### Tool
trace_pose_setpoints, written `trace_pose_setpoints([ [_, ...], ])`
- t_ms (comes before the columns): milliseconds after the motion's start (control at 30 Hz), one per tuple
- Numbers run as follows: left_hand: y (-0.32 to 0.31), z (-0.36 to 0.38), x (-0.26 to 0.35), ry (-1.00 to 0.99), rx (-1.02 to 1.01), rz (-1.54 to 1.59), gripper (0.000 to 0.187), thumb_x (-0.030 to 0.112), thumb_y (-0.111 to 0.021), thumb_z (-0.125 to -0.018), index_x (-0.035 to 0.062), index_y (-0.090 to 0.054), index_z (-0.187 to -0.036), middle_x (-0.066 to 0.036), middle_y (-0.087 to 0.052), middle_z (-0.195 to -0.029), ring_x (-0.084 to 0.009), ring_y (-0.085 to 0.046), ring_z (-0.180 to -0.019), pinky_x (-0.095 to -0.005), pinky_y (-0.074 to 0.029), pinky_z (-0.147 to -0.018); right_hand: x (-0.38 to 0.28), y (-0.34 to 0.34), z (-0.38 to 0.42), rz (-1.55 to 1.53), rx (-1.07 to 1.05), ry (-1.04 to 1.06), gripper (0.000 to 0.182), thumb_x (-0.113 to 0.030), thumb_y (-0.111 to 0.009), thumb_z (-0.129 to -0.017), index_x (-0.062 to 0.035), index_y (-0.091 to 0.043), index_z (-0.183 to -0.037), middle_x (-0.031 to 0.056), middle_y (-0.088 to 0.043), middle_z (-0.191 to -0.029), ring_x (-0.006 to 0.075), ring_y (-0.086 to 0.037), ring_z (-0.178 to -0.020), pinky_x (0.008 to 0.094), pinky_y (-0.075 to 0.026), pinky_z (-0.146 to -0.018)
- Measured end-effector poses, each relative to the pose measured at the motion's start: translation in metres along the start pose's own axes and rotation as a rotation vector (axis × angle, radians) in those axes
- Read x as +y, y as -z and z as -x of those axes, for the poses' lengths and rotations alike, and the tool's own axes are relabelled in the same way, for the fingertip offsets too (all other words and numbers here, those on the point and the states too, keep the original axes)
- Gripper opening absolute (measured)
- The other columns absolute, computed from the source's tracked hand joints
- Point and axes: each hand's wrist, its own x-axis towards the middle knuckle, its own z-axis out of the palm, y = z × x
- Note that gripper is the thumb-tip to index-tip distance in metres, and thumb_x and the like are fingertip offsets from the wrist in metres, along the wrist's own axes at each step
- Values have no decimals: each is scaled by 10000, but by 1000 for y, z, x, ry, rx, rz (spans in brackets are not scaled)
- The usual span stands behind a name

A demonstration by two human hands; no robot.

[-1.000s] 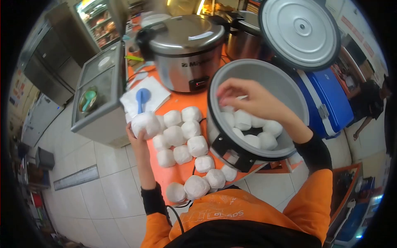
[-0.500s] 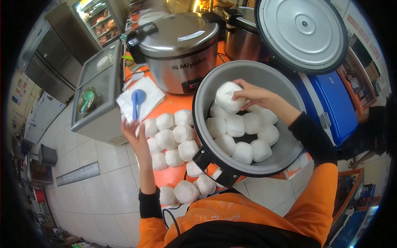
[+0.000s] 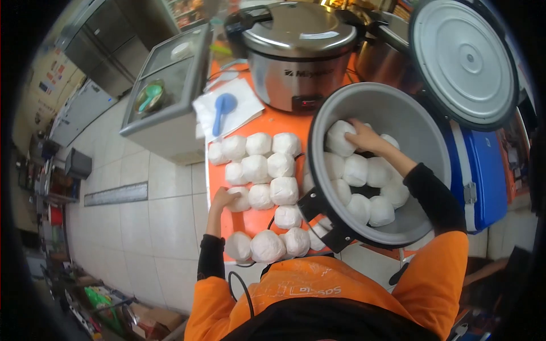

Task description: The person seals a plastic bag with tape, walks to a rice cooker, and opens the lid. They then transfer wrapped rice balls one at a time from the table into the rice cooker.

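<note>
Inside the open grey cooker pot, my right hand grips a round white paper-wrapped packet near the left inner wall. Several similar packets lie in a ring at the bottom, partly hidden by my hand and forearm. Over the orange table, my left hand has its fingers closed on the white packet at the left end of a row. More wrapped packets sit in rows beside the pot, with another line near the table's front edge.
A closed Miyako rice cooker stands behind. The pot's round lid is raised at the right, above a blue cool box. A blue paddle lies on white paper sheets. A chest freezer stands left.
My right hand has lowered its packet from above the others into the pot's left side. My left hand has moved down the rows and closed on a packet. The view has shifted.
</note>
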Motion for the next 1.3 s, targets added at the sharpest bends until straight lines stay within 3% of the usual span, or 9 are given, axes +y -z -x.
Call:
trace_pose_setpoints([
  [133,-5,35,7,-36,57,39,708,374,-741,-571,-78,-491,-1054,-213,-582,-965,-288,-596,-870,-358,-500,-692,-16,11,12,198,93,138,573,-239,-586,-713,-45,-395,-1217,226,-496,-1099,329,-486,-1047,391,-368,-912],
  [333,2,60,1,-25,5,464,545,229,-748,-577,1,-483,-995,-126,-550,-931,-222,-570,-824,-332,-488,-649,-52,37,52,114,260,330,460,-165,-577,-739,-67,-438,-1166,165,-521,-1081,262,-514,-1022,360,-419,-833],
  [433,59,125,81,-371,9,620,576,105,-669,-588,42,-410,-1098,-94,-502,-1005,-198,-527,-931,-314,-473,-734,-102,59,85,-174,208,302,396,-113,-570,-757,-81,-468,-1139,118,-540,-1065,182,-528,-1009,322,-443,-779],
  [533,98,199,202,-717,-108,637,658,59,-613,-561,46,-366,-1171,-110,-451,-1100,-231,-484,-1041,-322,-453,-825,-128,68,104,-338,-209,405,434,-109,-590,-775,-94,-432,-1178,101,-509,-1130,151,-523,-1012,313,-452,-781],
  [633,101,209,286,-1296,97,10,814,110,-673,-592,77,-236,-1278,-174,-347,-1212,-257,-502,-1023,-338,-468,-812,-161,59,135,-650,-355,376,571,-71,-551,-783,-106,-279,-1284,102,-438,-1171,171,-497,-1036,309,-445,-832],
  [733,65,224,350,-1084,-147,423,935,192,-735,-632,123,-133,-1344,-165,-294,-1260,-267,-476,-1067,-379,-463,-826,-148,46,131,-800,-250,361,658,-130,-604,-779,-123,-222,-1314,133,-407,-1194,214,-482,-1054,331,-465,-814],
  [800,59,216,354,-1069,-21,441,907,100,-715,-662,150,-128,-1351,-162,-328,-1230,-266,-461,-1072,-372,-468,-813,-133,55,129,-924,-285,-63,685,-131,-618,-759,-109,-218,-1315,140,-389,-1196,216,-470,-1061,334,-474,-801],
  [1000,62,164,290,-946,301,611,737,55,-599,-766,113,-147,-1345,-143,-424,-1153,-225,-466,-1059,-336,-417,-865,-68,-8,89,-833,-159,-507,668,-156,-626,-727,-44,-212,-1238,174,-427,-1075,203,-494,-947,309,-486,-718],
  [1300,49,101,124,-571,500,643,593,91,-590,-787,77,-277,-1291,-118,-508,-1028,-198,-486,-972,-337,-411,-805,-42,-53,87,-861,56,-465,561,-29,-556,-766,-66,-264,-1243,111,-380,-1157,187,-470,-994,294,-491,-764],
])
